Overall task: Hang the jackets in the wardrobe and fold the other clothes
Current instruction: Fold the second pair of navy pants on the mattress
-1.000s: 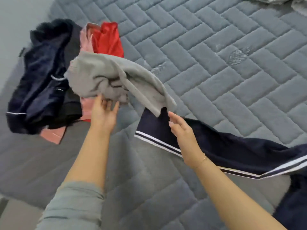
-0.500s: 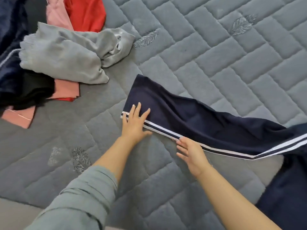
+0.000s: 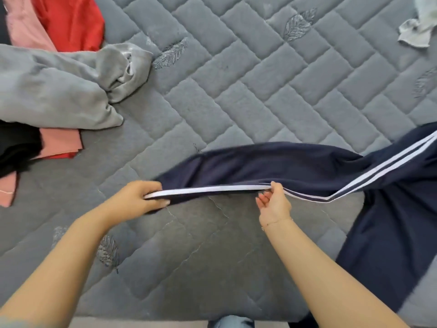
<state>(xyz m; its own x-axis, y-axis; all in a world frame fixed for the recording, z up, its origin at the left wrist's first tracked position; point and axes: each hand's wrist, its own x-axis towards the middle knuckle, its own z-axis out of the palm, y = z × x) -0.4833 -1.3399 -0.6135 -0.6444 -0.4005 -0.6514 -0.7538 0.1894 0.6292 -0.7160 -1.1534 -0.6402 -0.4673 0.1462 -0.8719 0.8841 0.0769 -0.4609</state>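
far left pile: we see a black garment (image 3: 16,147) at the frame edge, with a pink garment (image 3: 60,144) under it and running up to the top left corner, and a red garment (image 3: 71,20) beside the pink one at the top.
grey sweatshirt: a crumpled grey sweatshirt (image 3: 52,91) lies over that pile, its bunched end reaching right onto the quilted grey mattress (image 3: 236,79).
left hand: our left hand (image 3: 139,200) has its fingers curled round the cuff end of the navy track pants (image 3: 283,164) — thumb on top, fingers below, pinching the white-striped edge.
navy track pants: one leg stretches between our two hands, lifted a little off the mattress near the front edge; its white side stripe (image 3: 208,189) faces us. the rest spreads to the right and hangs down over the mattress edge at lower right.
right hand: our right hand (image 3: 274,202) pinches the striped edge between thumb and forefinger — the other fingers are loosely curled, palm turned towards us. a thin bracelet (image 3: 275,222) sits on the wrist.
top right corner: a pale grey cloth (image 3: 418,27) lies well apart from the pants.
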